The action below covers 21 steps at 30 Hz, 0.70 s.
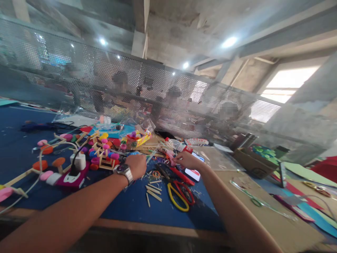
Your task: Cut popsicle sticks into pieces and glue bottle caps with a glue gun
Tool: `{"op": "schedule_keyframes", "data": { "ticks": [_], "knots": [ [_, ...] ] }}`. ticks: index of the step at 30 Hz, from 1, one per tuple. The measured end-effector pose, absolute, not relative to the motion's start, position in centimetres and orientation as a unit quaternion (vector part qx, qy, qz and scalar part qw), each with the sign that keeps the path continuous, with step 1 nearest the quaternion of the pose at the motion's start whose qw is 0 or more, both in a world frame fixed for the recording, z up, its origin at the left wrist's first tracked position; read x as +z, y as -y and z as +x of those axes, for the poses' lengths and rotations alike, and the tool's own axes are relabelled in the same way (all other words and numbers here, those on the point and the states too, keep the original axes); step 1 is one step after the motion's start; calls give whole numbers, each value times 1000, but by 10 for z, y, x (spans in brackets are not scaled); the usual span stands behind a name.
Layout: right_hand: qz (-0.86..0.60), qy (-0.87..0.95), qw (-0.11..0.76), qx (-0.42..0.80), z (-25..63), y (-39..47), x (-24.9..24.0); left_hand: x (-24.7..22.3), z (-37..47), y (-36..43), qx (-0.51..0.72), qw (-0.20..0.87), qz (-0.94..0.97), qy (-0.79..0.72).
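Seemingly, a thin pale stick (152, 155), light and snappable, is pinched at mid-frame by the closed left hand (137, 165), while something small is nipped, unclearly, by the right hand (185, 160).

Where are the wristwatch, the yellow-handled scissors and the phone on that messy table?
wristwatch (123, 170), head view, on the round dial at the left wrist.
yellow-handled scissors (177, 201), head view, on the yellow handle loop.
phone (193, 173), head view, on its lit screen, beside the right hand (185, 160).
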State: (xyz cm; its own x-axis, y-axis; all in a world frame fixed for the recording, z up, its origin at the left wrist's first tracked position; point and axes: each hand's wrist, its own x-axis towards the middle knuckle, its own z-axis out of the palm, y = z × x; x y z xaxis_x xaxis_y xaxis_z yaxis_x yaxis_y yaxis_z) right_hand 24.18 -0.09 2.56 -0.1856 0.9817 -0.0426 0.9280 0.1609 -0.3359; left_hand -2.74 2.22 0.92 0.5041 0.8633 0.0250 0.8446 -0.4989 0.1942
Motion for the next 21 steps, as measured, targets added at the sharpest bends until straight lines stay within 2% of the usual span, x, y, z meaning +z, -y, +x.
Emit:
{"op": "schedule_keyframes", "data": {
  "ticks": [8, 21],
  "knots": [
    [-656, 731, 166, 90, 250, 1, 11, 19, -32, -29, 99, 39, 822, -559],
    [-648, 735, 186, 70, 251, 5, 3, 23, -31, -35, 88, 1, 839, -536]
  ]
}}
